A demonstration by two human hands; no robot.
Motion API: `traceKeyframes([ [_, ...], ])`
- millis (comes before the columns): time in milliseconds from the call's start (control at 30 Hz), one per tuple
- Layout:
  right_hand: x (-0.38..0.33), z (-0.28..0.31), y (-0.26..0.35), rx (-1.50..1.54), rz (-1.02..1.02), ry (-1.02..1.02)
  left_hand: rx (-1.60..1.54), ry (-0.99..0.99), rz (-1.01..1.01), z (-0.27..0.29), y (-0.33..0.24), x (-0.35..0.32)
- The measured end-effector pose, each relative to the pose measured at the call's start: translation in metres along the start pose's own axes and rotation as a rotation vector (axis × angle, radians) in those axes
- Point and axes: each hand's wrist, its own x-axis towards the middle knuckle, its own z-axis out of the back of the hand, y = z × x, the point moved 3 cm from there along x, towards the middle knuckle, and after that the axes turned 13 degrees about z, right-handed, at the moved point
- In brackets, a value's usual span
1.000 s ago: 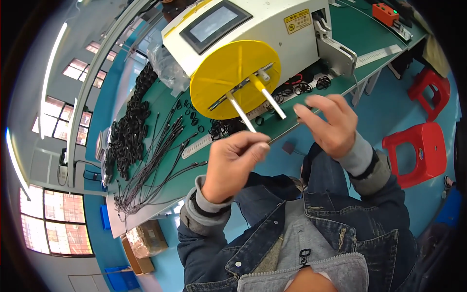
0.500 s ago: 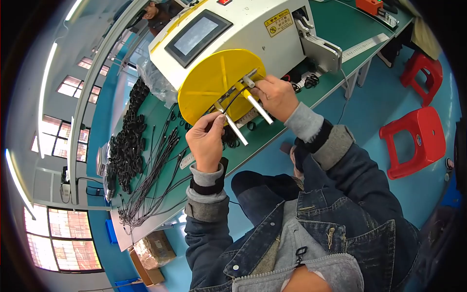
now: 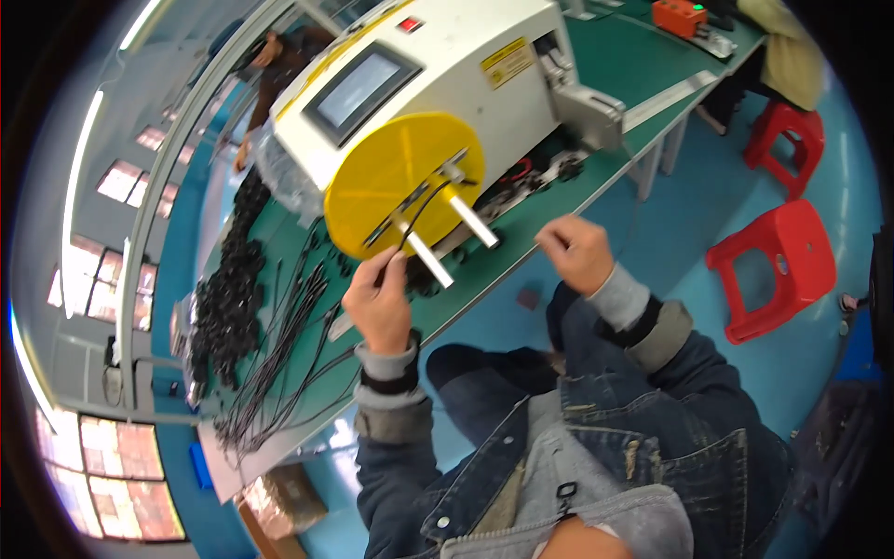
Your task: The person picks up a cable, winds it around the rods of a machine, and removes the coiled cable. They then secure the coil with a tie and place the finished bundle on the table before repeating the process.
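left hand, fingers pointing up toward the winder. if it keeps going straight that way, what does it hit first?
Likely the nearer white peg, just past the left hand, then the yellow disc behind it. Depth is unclear from this one view.

I am looking down on a long green workbench (image 3: 643,70) running from lower left to upper right. A white machine (image 3: 466,70) with a screen and a yellow disc (image 3: 396,177) on its front is sitting on the bench. To its left, a heap of coiled black cable bundles (image 3: 228,298) is lying on the green top, and just beside it loose black cables (image 3: 279,359) are spreading toward the near edge. A clear plastic bag (image 3: 279,177) is resting against the machine's left side. At the far right end, an orange device (image 3: 680,14) is sitting on the surface.
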Motion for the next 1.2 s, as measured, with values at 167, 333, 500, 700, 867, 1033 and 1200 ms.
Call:
traceKeyframes([
  [167,-0.026,0.002,0.013,0.083,-0.043,0.094,0.004,-0.041,-0.038,0.013,0.005,-0.011],
  [333,-0.036,0.004,0.01,0.092,-0.087,0.137,0.077,-0.046,-0.103,0.007,0.01,-0.003],
  [500,-0.038,0.012,0.007,0.11,-0.189,0.193,0.002,-0.028,-0.076,-0.003,0.005,0.003],
  [700,-0.044,0.005,0.012,0.157,-0.262,0.228,-0.062,-0.065,-0.063,0.01,0.005,-0.001],
  [867,-0.045,0.007,0.018,0.155,-0.251,0.22,0.115,-0.092,-0.24,0.013,-0.015,-0.014],
  [1033,-0.039,0.004,0.02,0.169,-0.225,0.226,0.118,-0.099,-0.284,0.009,-0.019,-0.023],
  [1200,-0.025,-0.002,0.025,0.197,-0.182,0.226,0.067,-0.12,-0.229,0.005,-0.016,-0.032],
])
